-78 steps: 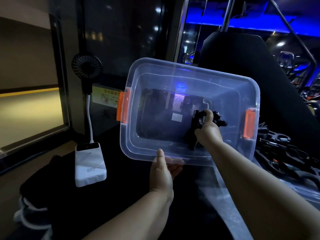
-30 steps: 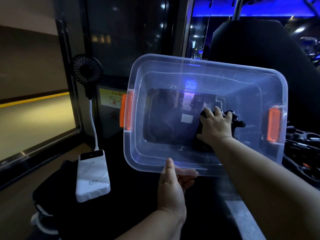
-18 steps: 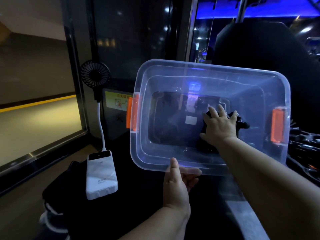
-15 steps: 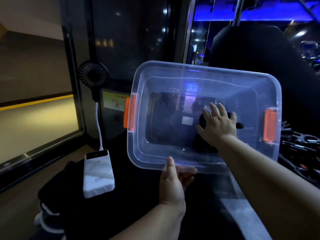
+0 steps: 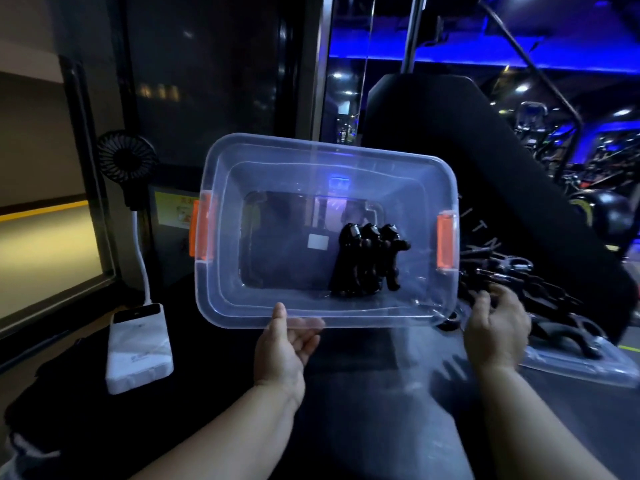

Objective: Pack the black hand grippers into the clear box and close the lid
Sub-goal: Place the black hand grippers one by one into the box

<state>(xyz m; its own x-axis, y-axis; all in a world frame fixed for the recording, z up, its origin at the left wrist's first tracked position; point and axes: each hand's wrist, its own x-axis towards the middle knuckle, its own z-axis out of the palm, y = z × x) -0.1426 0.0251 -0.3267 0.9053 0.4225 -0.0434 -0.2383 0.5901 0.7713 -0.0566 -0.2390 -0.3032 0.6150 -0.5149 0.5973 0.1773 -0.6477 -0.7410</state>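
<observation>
Black hand grippers [image 5: 367, 259] bunched inside tilted clear box [image 5: 346, 161], left hand [image 5: 284, 344] gripping its near rim, right hand [image 5: 497, 325] loose-fingered, empty, beside it.

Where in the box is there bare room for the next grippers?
The box floor is bare from the left orange latch to the white label. It is crowded between that label and the right latch, where the packed grippers lie bunched.

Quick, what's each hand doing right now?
Left hand: holding the clear box by its near rim.
Right hand: open, holding nothing, beside the box.
</observation>
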